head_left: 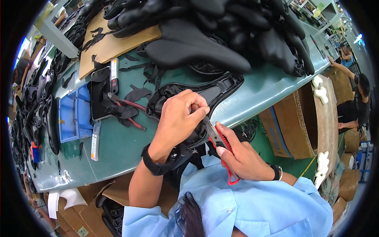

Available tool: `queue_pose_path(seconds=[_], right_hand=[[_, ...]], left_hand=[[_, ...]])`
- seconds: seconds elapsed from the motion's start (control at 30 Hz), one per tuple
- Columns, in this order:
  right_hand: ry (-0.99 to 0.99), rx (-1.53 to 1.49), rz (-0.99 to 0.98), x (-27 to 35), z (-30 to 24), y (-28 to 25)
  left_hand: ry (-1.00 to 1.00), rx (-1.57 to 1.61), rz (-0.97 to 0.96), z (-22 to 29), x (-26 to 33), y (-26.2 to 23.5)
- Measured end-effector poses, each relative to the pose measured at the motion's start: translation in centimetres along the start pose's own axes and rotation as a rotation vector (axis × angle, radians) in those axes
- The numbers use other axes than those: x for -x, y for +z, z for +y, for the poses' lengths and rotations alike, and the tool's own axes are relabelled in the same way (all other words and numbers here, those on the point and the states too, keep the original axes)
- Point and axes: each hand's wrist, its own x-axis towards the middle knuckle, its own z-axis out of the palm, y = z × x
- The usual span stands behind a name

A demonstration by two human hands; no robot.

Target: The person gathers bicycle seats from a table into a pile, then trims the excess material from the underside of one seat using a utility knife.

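On the left, a blue bin (73, 134) sits on the green table (122, 156), with bare table in front of it. Next come red-handled pliers (133, 104), lying flat. Then the left hand (183, 112) pinches its thumb and finger together at the rim of an upside-down black bike seat (213, 93); I can't tell what is between them. The seat lies near the table's front edge. Right beside that hand, the right hand (246, 160) grips a red box cutter (214, 135), its tip by the pinching fingers. Farther right, the table top has open room.
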Motion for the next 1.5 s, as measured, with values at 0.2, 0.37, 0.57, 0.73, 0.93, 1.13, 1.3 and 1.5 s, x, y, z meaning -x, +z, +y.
queue_pose_path(seconds=[0.2, 0.37, 0.57, 0.73, 0.93, 1.13, 1.3, 1.5], right_hand=[[-0.051, 0.176, -0.112, 1.3, -1.1, -0.1], [-0.021, -0.294, 0.089, 1.2, 2.1, 0.9], [-0.268, -0.291, 0.376, -0.7, 6.5, 5.3], [-0.405, -0.241, 0.401, 0.9, 9.1, 3.9], [-0.51, -0.198, 0.459, 2.7, 11.4, 4.7], [-0.647, -0.242, 0.394, -0.3, 7.8, 4.2], [-0.509, -0.455, 0.471, -0.1, 7.0, 5.2], [-0.396, -0.475, 0.627, -1.1, 8.0, 1.0]], left_hand=[[-0.015, 0.714, 0.271, -0.8, 0.2, -0.9], [-0.042, 0.102, 0.631, -2.2, 0.3, -3.4], [-0.211, 0.297, 0.234, -3.5, 0.2, -1.4], [-0.264, 0.099, 0.27, -2.2, 4.6, -0.3], [-0.256, -0.032, 0.617, 5.6, 7.9, 5.5], [-0.021, 0.151, 1.13, 2.6, 10.1, 9.0], [-0.121, 0.257, 1.082, 0.2, 12.2, 12.2], [-0.029, 0.587, 0.762, 1.7, 14.1, 13.5]])
